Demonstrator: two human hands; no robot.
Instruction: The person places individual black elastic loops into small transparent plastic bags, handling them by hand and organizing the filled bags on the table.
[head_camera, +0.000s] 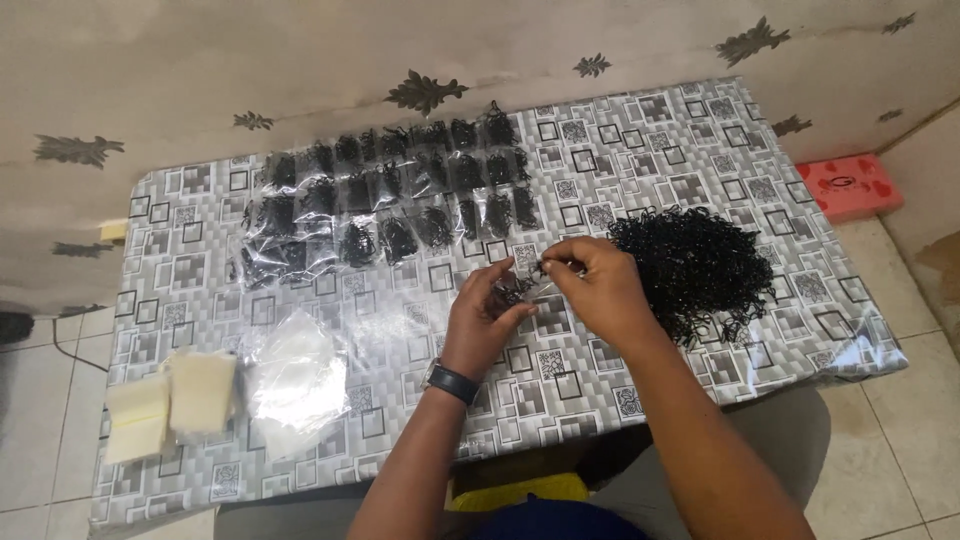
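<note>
My left hand (487, 318) and my right hand (598, 283) meet over the middle of the table. Between them they hold a small clear plastic bag (530, 283) with a few black elastic bands in it; the left hand pinches the bag from below, the right fingers pinch at its mouth. A loose heap of small black elastic bands (695, 268) lies just right of my right hand. Rows of filled clear bags of black bands (390, 195) lie at the far side of the table. A dark watch sits on my left wrist.
The table (700, 150) has a grey square-patterned plastic cover. A pile of empty clear bags (293, 380) and two stacks of pale cards (170, 405) lie at the near left. A red box (850, 185) sits on the tiled floor at right. A patterned wall runs behind.
</note>
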